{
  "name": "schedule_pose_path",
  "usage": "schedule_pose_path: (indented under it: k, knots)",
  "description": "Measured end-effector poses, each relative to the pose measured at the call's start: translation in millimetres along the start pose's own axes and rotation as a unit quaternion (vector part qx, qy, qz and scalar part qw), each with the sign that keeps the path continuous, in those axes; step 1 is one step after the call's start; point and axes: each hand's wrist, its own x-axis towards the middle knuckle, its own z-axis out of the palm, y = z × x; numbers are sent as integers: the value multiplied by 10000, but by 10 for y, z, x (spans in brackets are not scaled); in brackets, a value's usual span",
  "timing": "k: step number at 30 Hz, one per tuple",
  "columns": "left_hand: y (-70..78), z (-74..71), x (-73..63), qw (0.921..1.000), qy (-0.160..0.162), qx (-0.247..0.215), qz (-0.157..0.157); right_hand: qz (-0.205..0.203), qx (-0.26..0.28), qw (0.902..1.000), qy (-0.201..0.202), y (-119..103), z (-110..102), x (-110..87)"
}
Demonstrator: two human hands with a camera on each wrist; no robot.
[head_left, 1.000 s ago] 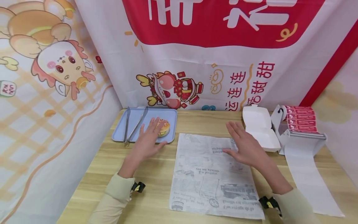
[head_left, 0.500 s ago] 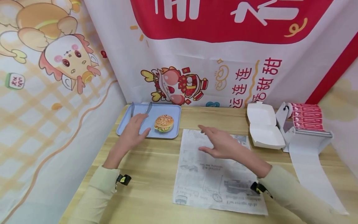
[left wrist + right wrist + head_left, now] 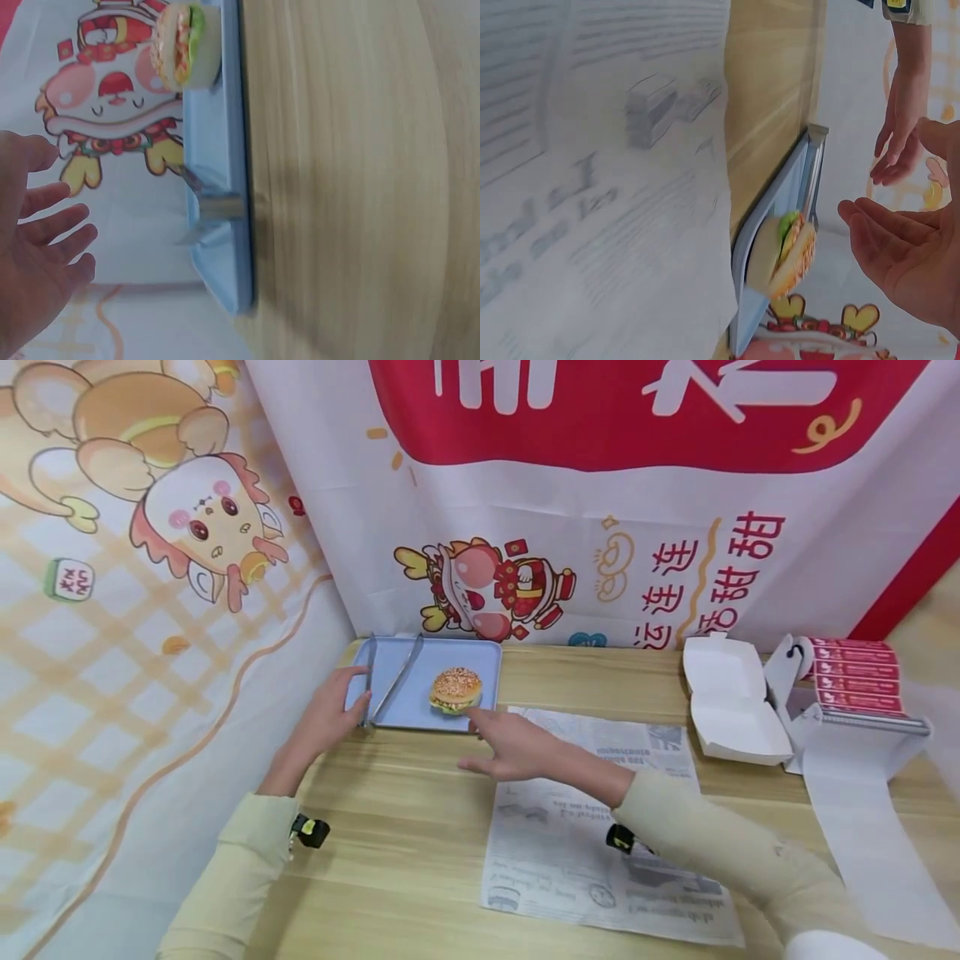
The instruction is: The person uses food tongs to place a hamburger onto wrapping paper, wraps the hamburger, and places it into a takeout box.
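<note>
On the blue tray (image 3: 427,727) lie a pair of metal tongs (image 3: 397,683), arms spread toward the back, and a sesame-bun burger (image 3: 456,690). My left hand (image 3: 330,710) hovers at the tray's left edge beside the tongs, fingers loosely bent and holding nothing. The left wrist view shows the tongs' hinge end (image 3: 219,206) sticking out over the tray's front rim, apart from the left hand (image 3: 45,247). My right hand (image 3: 517,747) reaches left over the paper's corner, its index fingertip close to the burger in the head view. In the right wrist view, the right hand (image 3: 915,240) is empty.
A sheet of newsprint-patterned wrapping paper (image 3: 555,860) lies flat right of the tray. Behind it stands an open white clamshell box (image 3: 735,718), next to a dispenser (image 3: 862,722) with a red label roll and a trailing white strip. Printed cloth walls border the table.
Both hands have moved left: the left from over the burger to beside the tongs, the right from the paper's right side toward the burger. Tray, tongs, burger and paper keep their places.
</note>
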Motion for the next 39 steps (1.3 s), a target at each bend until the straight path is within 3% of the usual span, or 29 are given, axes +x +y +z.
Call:
schedule_pose_path:
  k: [3,6,13,18,22,27,34,39]
  knots:
    - [-124,15,34,10000,87,-25,5,16,212,9998,-45,-40,85,176]
    - [-231,42,74,9999,-27,-23,-95,26,411,9991,-52,-66,177,337]
    - [-464,142,170,9980,-269,-93,-573,110,862,9961,176,-90,416,709]
    - [-626,269,186,9961,-469,5,-746,622,720,9943,478,-163,614,974]
    - [-708,329,176,9936,-607,32,-948,1248,810,9864,699,-239,745,1215]
    - [-807,388,218,9898,-793,47,-1183,2273,1251,9610,952,-295,845,1547]
    - [-977,357,263,9813,-1118,-5,-1568,3654,1813,9011,1472,-425,1035,2059]
    - [-1105,322,237,9835,-1065,111,-1455,4177,1848,8692,1893,-520,1163,2262]
